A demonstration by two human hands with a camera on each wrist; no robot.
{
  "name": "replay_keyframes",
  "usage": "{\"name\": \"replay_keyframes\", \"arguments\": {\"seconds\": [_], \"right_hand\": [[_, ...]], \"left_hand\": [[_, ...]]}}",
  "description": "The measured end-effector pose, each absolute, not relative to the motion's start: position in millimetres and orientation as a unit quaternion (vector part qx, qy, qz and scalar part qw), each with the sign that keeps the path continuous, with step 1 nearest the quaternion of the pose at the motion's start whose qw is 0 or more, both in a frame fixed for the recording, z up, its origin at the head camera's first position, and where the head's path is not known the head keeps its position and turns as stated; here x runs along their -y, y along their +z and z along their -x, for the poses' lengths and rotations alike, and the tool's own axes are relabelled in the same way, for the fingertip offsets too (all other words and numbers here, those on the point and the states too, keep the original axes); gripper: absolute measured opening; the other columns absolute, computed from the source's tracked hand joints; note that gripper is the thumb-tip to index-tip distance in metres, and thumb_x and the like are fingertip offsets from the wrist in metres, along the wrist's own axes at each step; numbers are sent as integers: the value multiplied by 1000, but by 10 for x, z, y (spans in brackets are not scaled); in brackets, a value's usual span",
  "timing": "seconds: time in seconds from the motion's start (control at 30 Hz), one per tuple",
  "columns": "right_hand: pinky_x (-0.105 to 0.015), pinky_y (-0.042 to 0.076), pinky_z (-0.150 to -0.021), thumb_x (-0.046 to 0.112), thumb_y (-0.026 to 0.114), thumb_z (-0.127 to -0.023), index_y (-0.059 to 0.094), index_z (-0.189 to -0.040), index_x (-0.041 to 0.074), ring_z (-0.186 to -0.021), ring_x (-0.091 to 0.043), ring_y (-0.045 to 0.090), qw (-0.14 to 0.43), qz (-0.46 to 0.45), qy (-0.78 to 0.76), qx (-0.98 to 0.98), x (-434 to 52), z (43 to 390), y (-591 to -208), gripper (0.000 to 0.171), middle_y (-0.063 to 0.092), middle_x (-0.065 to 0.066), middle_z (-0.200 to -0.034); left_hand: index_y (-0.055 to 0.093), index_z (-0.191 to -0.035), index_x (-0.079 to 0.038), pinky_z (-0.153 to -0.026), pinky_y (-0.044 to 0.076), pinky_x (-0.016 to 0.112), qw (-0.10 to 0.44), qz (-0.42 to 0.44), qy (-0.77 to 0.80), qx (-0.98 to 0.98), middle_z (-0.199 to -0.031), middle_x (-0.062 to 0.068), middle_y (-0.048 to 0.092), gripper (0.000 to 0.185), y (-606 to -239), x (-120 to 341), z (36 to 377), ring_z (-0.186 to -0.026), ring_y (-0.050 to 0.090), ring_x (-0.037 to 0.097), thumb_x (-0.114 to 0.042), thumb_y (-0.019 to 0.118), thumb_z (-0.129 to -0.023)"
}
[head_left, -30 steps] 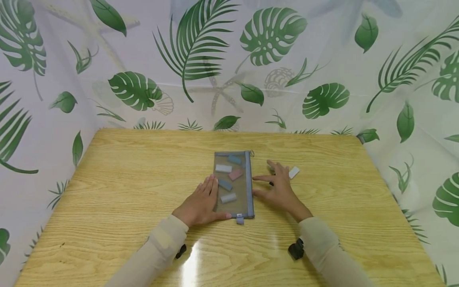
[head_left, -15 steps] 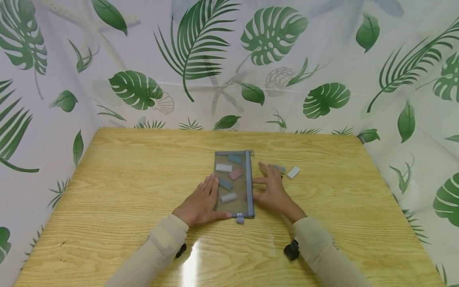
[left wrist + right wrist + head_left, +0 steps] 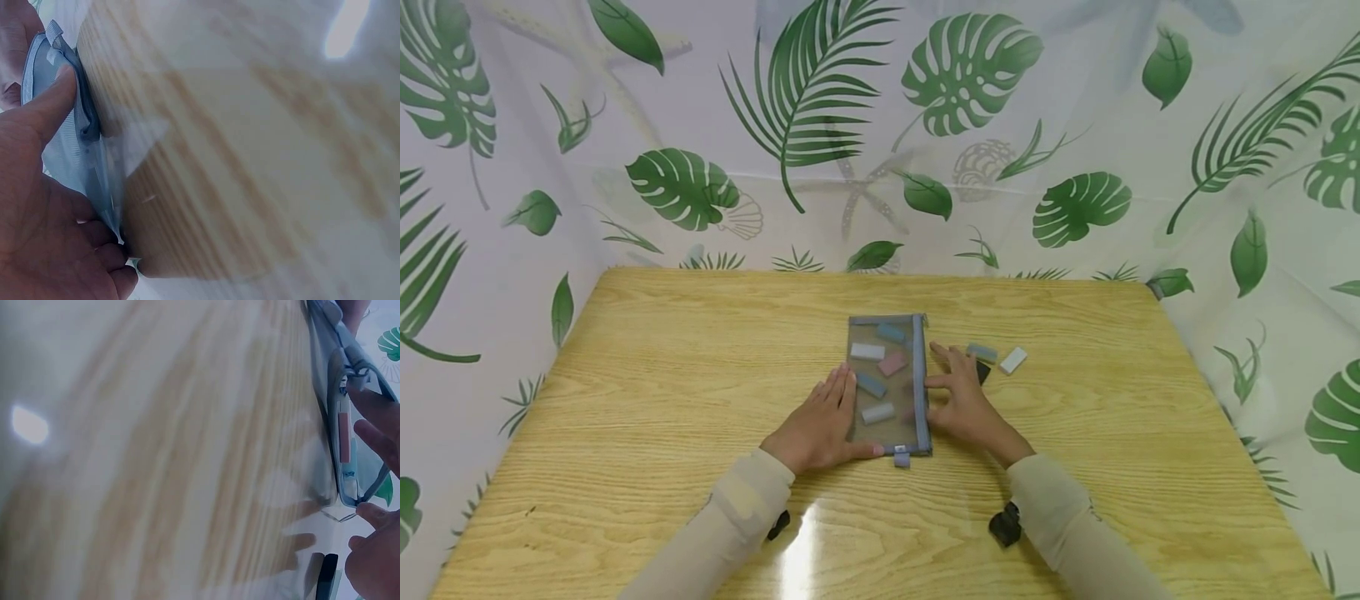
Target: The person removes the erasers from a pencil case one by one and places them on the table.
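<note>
A grey-blue mesh zip pouch (image 3: 887,433) lies on the table, its zip side to the right. Inside show several eraser-like blocks, among them a pink block (image 3: 892,362) and a white block (image 3: 867,352). My left hand (image 3: 820,421) presses the pouch's left edge, the thumb on its lower edge. My right hand (image 3: 966,404) is at the zip side with fingers spread. In the right wrist view the pouch mouth (image 3: 334,425) gapes, with fingertips (image 3: 369,403) at or in it. A faint pinkish patch shows through the mesh by the right thumb.
Right of the pouch lie a black block (image 3: 982,372), partly behind the right hand, a grey-blue block (image 3: 982,352) and a white block (image 3: 1013,360). A leaf-patterned cloth (image 3: 850,225) surrounds the wooden table (image 3: 700,350).
My right hand has shifted left to the pouch's zip side, uncovering the grey-blue and black blocks. A pinkish patch now shows inside near the zip. My left hand stays put.
</note>
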State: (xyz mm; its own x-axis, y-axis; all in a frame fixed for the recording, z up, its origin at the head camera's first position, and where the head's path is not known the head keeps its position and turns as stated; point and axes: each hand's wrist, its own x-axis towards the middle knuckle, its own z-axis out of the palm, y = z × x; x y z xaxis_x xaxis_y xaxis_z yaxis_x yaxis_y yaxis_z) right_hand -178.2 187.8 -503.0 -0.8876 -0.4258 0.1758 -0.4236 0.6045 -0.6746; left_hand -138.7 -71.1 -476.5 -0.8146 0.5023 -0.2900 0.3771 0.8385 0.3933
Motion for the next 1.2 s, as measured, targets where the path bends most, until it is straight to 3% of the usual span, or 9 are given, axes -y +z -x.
{"name": "replay_keyframes", "arguments": {"seconds": [0.2,0.6,0.77,1.07,1.2], "right_hand": [[-76,-9,-111,9,89,-72,80,-101,4,-140,-66,16,6,249,-396,-884,-1820,1777,-5029,31,37,-36,-152],[-78,-6,-110,18,93,-72,81,-89,5,-140,-65,19,-3,263,-388,-883,-1769,1765,-5051,24,38,-37,-150],[-75,-5,-113,20,93,-73,82,-94,6,-143,-62,18,8,260,-377,-889,-1742,1762,-5041,27,39,-37,-148],[-75,-2,-114,17,91,-73,81,-91,3,-142,-61,22,4,266,-372,-889,-1728,1767,-5054,25,43,-38,-143],[-76,0,-113,4,81,-74,80,-85,0,-140,-63,24,-1,274,-368,-888,-1722,1775,-5062,12,43,-42,-141]], "left_hand": [[6,-159,7,-125,9,47,198,-233,164,-938,-166,23,-3,111,-4753,712,1386,-155,-1,34,-68,55,-94],[6,-159,7,-125,10,46,200,-233,158,-938,-166,23,-3,111,-4758,710,1389,-155,-1,34,-68,55,-94],[6,-159,7,-125,10,46,200,-232,149,-940,-166,23,-2,111,-4753,694,1395,-155,0,34,-68,55,-94],[5,-159,8,-125,10,46,204,-230,142,-941,-166,23,-3,112,-4747,691,1395,-155,-2,34,-68,55,-94],[5,-159,7,-125,10,45,202,-230,141,-941,-167,22,-2,111,-4757,697,1398,-155,-1,33,-69,54,-94]]}}
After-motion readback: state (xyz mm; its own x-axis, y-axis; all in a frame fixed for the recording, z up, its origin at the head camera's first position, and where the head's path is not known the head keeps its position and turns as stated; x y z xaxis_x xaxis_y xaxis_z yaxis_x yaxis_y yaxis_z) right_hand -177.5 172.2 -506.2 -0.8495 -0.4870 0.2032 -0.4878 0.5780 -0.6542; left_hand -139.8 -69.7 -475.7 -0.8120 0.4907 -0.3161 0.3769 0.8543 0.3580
